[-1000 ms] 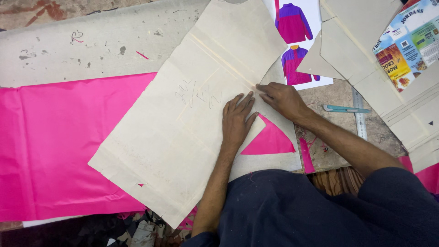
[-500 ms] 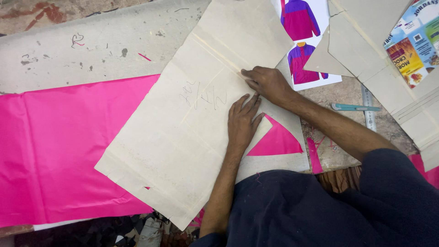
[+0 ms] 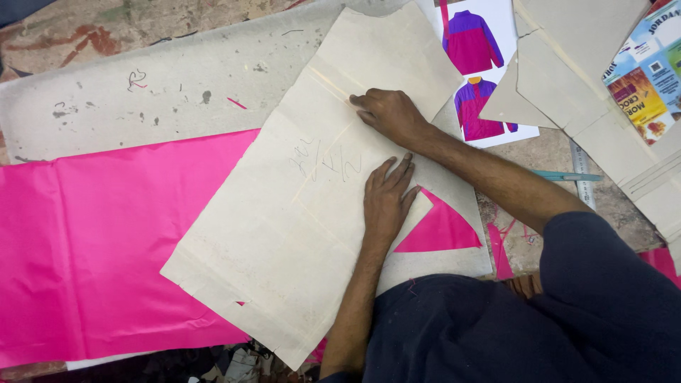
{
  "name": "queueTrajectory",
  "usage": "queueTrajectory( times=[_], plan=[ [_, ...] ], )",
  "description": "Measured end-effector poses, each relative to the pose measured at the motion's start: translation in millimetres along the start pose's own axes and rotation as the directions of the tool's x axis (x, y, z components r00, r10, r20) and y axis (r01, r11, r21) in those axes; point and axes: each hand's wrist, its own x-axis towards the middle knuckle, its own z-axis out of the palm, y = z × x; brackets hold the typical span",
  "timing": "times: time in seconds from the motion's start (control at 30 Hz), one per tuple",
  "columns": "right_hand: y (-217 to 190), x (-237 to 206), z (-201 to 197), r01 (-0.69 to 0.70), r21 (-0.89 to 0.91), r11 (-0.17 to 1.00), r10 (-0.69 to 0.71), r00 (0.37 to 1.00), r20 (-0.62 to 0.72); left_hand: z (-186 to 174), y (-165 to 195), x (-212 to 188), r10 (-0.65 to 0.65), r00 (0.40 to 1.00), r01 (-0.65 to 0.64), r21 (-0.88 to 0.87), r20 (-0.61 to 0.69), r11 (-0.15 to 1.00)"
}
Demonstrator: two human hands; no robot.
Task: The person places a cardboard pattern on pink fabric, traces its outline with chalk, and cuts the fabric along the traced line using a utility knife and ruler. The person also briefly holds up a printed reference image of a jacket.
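Note:
A large beige paper pattern piece (image 3: pixel 284 234) with pencil marks lies tilted over bright pink fabric (image 3: pixel 106 248) on a worn work table (image 3: pixel 142 92). My left hand (image 3: pixel 386 202) rests flat on the pattern near its right edge, fingers pointing away from me. My right hand (image 3: pixel 389 113) presses its fingertips on the pattern's upper part, along a faint crease. Neither hand holds anything. A triangle of pink fabric (image 3: pixel 440 230) shows between the pattern and another beige sheet, just right of my left hand.
A printed sheet with pictures of purple and pink jackets (image 3: pixel 482 42) lies at the top. More beige pattern pieces (image 3: pixel 589 50) and a colourful printed booklet (image 3: pixel 649 78) lie top right. A teal pen (image 3: pixel 567 176) and a ruler (image 3: pixel 583 188) lie beside my right forearm.
My right hand has slid up and to the left across the pattern, away from my left hand. My left hand has stayed flat on the paper.

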Motion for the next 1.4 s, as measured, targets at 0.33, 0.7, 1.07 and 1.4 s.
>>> queueTrajectory(
  times=[0.33, 0.7, 1.07, 1.4],
  plan=[
    [-1, 60, 25, -0.033, 0.047, 0.998, 0.033, 0.999, 0.001, -3, -2, 2, 0.004, 1.000, -0.004, -0.020, -0.007, 1.000],
    [-15, 159, 11, 0.084, 0.275, 0.958, -0.034, 0.983, -0.179, -3, 10, -2, -0.002, 1.000, 0.002, -0.003, -0.010, 1.000],
    [-32, -117, -129, -0.404, 0.189, 0.895, 0.412, 0.911, -0.008, -1, 16, -17, 0.067, 0.994, -0.067, 0.001, -0.082, 0.998],
    [-37, -331, -118, -0.531, 0.252, 0.809, 0.580, 0.790, -0.197, 10, 27, -30, 0.017, 0.989, -0.028, -0.069, -0.150, 0.997]
  ],
)
